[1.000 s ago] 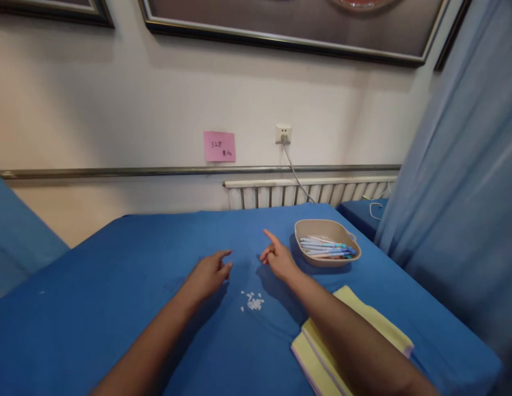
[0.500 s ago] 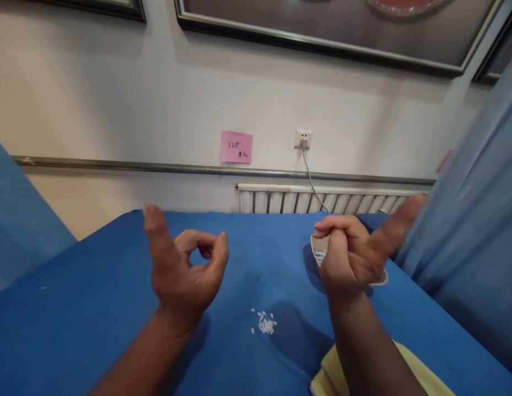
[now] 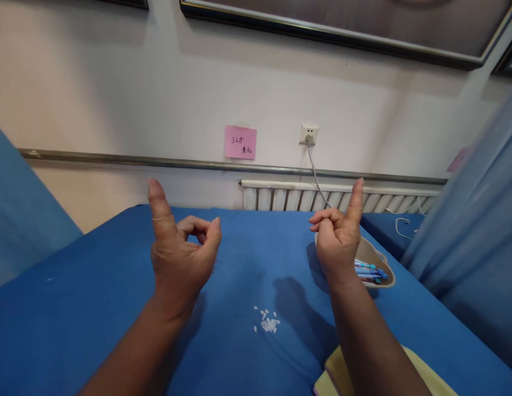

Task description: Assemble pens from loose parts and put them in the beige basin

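Observation:
My left hand [image 3: 179,253] is raised over the left half of the blue-covered table. Its index finger points up, while the thumb and other fingers curl round into a loop with nothing visible in it. On the right, my right hand [image 3: 340,239] also holds its index finger up, with the thumb folded against the other fingers; no object shows there. It is in front of a beige basket [image 3: 385,275] and hides part of it. Pens [image 3: 368,270] with blue parts lie in that basket. Small white pieces [image 3: 269,323] lie in a loose pile on the cloth between my forearms.
A folded yellow cloth [image 3: 336,369] is at the front right, partly under my right forearm. Blue curtains [image 3: 482,220] hang at both sides. Behind the table are a radiator [image 3: 286,197], a metal rail [image 3: 177,163], a plugged-in cable [image 3: 315,173] and a pink note [image 3: 240,142].
My right index finger has swung from leaning right to upright, uncovering more of the basket and pens. My left index finger is slightly more extended. The camera view has tilted down a little.

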Demonstrator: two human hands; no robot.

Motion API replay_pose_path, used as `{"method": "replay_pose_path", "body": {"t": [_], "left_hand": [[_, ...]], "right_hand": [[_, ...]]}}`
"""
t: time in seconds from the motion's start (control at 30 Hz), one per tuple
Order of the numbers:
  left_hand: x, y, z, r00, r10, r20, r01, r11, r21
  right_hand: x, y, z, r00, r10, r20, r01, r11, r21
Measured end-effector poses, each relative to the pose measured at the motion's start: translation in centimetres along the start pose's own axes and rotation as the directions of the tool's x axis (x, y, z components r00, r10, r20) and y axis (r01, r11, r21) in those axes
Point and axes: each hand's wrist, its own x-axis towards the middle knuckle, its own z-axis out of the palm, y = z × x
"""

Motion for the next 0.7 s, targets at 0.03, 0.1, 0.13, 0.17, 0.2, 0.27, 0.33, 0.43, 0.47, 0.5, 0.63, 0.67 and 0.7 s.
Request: {"method": "replay_pose_path", "body": {"t": [0.03, 0.1, 0.13, 0.17, 0.2, 0.27, 0.33, 0.43, 0.47, 0.5, 0.63, 0.67, 0.7], "left_hand": [[0.0, -0.1, 0.1, 1.000, 0.004, 0.002, -0.004, 1.000, -0.003], [-0.1, -0.1, 0.2, 1.000, 0.011, -0.007, -0.012, 1.000, -0.007], [-0.1, -0.1, 0.2, 1.000, 0.016, -0.018, -0.017, 1.000, -0.010], [-0.2, -0.1, 0.2, 0.999, 0.023, -0.029, -0.023, 1.000, -0.014], [-0.3, -0.1, 0.2, 0.999, 0.030, -0.038, -0.031, 0.999, -0.021], [-0.4, -0.1, 0.1, 0.997, 0.052, -0.049, -0.054, 0.997, -0.051], [-0.5, -0.1, 0.2, 0.996, 0.070, -0.053, -0.075, 0.993, -0.087], [-0.7, -0.1, 0.3, 0.995, 0.081, -0.060, -0.088, 0.990, -0.111], [-0.7, -0.1, 0.4, 0.995, 0.081, -0.059, -0.087, 0.990, -0.107], [-0.8, -0.1, 0.5, 0.995, 0.081, -0.056, -0.086, 0.991, -0.101], [-0.9, -0.4, 0.8, 0.997, 0.073, -0.010, -0.074, 0.994, -0.080], [-1.0, -0.5, 1.0, 0.998, 0.068, 0.018, -0.067, 0.995, -0.072], [-1.0, -0.8, 1.1, 0.997, 0.062, 0.051, -0.058, 0.996, -0.064]], "right_hand": [[0.0, 0.0, 0.0, 1.000, 0.000, 0.002, 0.000, 1.000, 0.001], [0.0, 0.1, 0.0, 1.000, -0.004, 0.006, 0.004, 1.000, 0.002], [0.0, 0.0, 0.0, 1.000, -0.010, 0.006, 0.010, 1.000, 0.001], [-0.1, 0.0, 0.0, 1.000, -0.015, 0.003, 0.015, 1.000, -0.002], [-0.1, -0.1, 0.0, 1.000, -0.021, -0.003, 0.021, 1.000, -0.005], [-0.2, -0.4, 0.0, 0.999, -0.035, -0.018, 0.035, 0.999, -0.005], [-0.4, -0.8, 0.0, 0.998, -0.050, -0.026, 0.049, 0.999, -0.003], [-0.4, -1.3, 0.0, 0.997, -0.072, -0.022, 0.072, 0.997, -0.001], [-0.5, -1.4, 0.0, 0.997, -0.077, -0.020, 0.077, 0.997, 0.004], [-0.5, -1.4, 0.0, 0.997, -0.080, -0.019, 0.080, 0.997, 0.012], [-0.7, -1.2, 0.5, 0.999, -0.047, -0.002, 0.047, 0.998, 0.030], [-0.9, -0.9, 0.7, 1.000, -0.028, 0.010, 0.028, 0.999, 0.026], [-1.0, -0.5, 0.7, 1.000, -0.008, 0.027, 0.007, 1.000, 0.017]]}}
